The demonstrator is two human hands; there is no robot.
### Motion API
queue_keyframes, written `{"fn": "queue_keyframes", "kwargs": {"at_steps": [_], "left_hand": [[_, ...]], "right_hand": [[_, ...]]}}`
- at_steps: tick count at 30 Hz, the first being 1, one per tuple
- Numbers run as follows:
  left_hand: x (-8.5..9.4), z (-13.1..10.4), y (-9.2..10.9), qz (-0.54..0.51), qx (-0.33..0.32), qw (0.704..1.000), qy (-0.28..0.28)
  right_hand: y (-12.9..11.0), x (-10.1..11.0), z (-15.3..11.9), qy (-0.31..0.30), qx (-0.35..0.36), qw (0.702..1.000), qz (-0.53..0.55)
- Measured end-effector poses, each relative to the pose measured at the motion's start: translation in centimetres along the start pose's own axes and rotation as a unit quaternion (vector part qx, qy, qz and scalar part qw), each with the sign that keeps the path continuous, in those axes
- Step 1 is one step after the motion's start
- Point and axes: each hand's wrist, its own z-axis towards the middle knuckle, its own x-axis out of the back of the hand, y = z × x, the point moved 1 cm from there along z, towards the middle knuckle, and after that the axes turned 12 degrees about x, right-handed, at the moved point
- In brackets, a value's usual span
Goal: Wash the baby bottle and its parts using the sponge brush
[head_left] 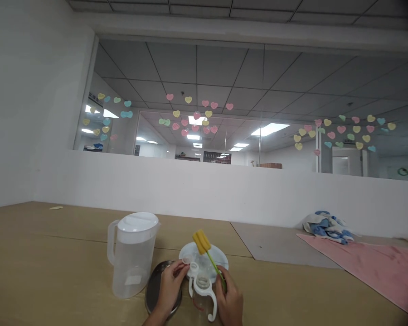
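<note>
My right hand (228,296) is closed around the green handle of a sponge bottle brush (201,242), its yellow head tilted up to the left. Between the fingertips of my left hand (172,285) is a small translucent round cap (187,259). A clear baby bottle (201,301) with white side handles and an uncovered mouth stands between my hands. Just behind it, a small white ring-shaped part (193,268) shows by my left fingertips. Beyond lies a white bowl (221,255), partly hidden by the brush. A dark metal tray (153,290) sits under my left hand and wrist.
A lidded translucent pitcher (134,258) stands at the left. On the right are a grey mat (282,249), a pink cloth (377,267) and a crumpled blue-and-white towel (328,226) against the wall. A small pale scrap (56,208) lies at the far left of the table (71,276).
</note>
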Motion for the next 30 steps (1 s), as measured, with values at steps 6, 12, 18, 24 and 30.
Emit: {"fn": "queue_keyframes", "kwargs": {"at_steps": [6,12,18,24,30], "left_hand": [[0.5,0.2,-0.5,0.016,0.0,1.0,0.008],[0.6,0.4,-1.2,-0.02,0.011,1.0,-0.016],[0.9,0.6,-1.2,-0.083,0.029,0.996,-0.004],[1.4,0.6,-0.7,-0.136,0.054,0.989,0.009],[1.5,0.6,-0.3,-0.205,0.082,0.975,-0.009]], "right_hand": [[-0.2,-0.2,-0.3,-0.049,0.111,0.992,0.027],[0.5,-0.1,-0.5,-0.027,0.164,0.986,0.008],[0.8,-0.1,-0.3,-0.013,0.152,0.986,-0.07],[0.9,0.2,0.1,-0.04,0.189,0.973,-0.124],[1.1,0.3,0.2,-0.074,0.249,0.952,-0.16]]}}
